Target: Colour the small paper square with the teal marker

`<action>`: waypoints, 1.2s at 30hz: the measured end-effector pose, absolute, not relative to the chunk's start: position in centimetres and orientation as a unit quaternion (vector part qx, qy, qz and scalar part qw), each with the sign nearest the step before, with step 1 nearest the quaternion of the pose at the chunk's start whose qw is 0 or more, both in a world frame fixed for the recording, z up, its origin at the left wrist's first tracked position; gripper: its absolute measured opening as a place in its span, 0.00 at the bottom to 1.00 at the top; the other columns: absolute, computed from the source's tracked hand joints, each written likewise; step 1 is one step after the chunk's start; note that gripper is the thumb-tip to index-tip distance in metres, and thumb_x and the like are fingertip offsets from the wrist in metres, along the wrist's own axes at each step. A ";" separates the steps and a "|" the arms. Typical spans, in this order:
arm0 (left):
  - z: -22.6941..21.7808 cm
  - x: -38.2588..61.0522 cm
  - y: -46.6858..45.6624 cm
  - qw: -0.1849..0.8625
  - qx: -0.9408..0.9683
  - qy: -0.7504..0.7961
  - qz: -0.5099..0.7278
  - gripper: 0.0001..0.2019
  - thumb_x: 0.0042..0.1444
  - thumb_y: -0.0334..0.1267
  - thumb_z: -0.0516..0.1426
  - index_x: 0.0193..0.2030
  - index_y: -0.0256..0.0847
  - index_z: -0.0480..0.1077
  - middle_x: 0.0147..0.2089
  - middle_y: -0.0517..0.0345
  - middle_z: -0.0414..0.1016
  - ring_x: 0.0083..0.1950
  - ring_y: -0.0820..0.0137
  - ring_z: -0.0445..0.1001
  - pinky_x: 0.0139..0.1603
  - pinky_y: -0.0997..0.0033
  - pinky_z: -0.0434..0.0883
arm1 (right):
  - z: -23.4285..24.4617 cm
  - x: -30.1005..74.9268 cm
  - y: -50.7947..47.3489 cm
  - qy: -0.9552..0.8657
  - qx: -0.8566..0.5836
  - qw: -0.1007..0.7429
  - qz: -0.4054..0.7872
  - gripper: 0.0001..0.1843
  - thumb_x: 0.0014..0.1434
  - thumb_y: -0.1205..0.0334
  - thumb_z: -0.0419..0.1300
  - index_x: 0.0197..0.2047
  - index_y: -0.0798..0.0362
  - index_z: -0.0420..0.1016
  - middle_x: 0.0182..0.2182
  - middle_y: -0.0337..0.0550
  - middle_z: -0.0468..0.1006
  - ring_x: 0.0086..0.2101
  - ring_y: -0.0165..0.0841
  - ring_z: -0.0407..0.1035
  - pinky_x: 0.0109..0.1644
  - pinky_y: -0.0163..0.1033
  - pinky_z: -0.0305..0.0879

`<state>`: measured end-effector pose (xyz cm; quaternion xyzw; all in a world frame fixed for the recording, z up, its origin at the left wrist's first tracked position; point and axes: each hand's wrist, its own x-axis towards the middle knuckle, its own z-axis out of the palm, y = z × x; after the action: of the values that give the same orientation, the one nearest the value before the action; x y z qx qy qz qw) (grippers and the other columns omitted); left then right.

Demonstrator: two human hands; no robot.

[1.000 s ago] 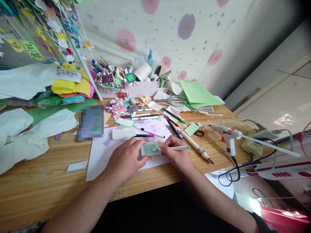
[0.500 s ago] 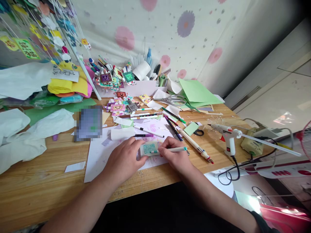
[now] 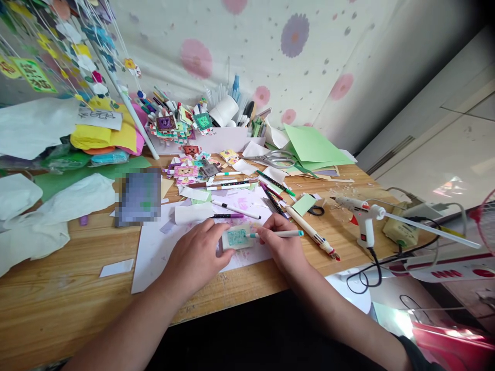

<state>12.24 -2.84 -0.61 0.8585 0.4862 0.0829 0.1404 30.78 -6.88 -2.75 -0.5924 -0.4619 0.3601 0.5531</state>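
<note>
My left hand [image 3: 199, 245] grips the left end of a small pale card [image 3: 243, 242] between thumb and fingers. A teal rectangle is coloured on the card's face. In my right hand [image 3: 282, 242] is a white marker [image 3: 286, 234] with a teal end, pinched near its tip. That tip is at the right side of the teal patch; whether it touches cannot be told. Beneath both hands lies a large white sheet [image 3: 150, 263] with pink and purple marks. A purple-and-black marker [image 3: 228, 216] and a white marker with a black tip [image 3: 242, 209] rest just beyond the card.
A white glue gun [image 3: 363, 214] stands on the right, its cord hanging over the edge. A thick multicolour pen [image 3: 309, 232] and scissors [image 3: 276, 158] lie nearer the middle. Paper cut-outs [image 3: 185, 171], a blurred tablet-like object [image 3: 138, 197] and white cloth-like sheets [image 3: 77, 198] are farther left.
My right hand and the marker have shifted slightly right, uncovering more of the card's right side. My left hand stays on the card.
</note>
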 end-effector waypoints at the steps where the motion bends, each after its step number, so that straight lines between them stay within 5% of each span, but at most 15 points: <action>1: -0.6 12.3 -2.8 0.140 0.859 0.486 0.085 0.19 0.53 0.40 0.59 0.53 0.44 0.70 0.46 0.53 0.72 0.49 0.59 0.72 0.48 0.60 0.69 | -2.7 30.8 -6.8 -0.455 -0.595 0.558 0.356 0.11 0.49 0.59 0.61 0.21 0.49 0.64 0.16 0.34 0.70 0.19 0.30 0.62 0.24 0.35 0.56; 36: -1.1 12.2 -2.8 0.128 0.861 0.478 0.116 0.20 0.52 0.39 0.59 0.53 0.42 0.69 0.48 0.50 0.73 0.50 0.56 0.73 0.49 0.57 0.70 | -2.3 29.2 -6.6 -0.531 -0.569 0.495 0.388 0.09 0.51 0.57 0.64 0.27 0.51 0.69 0.21 0.35 0.70 0.21 0.28 0.61 0.25 0.33 0.57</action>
<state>12.20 -2.84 -1.08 0.8612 0.4779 0.1162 0.1281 29.24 -6.55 -2.33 -0.5686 -0.5309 0.3877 0.4945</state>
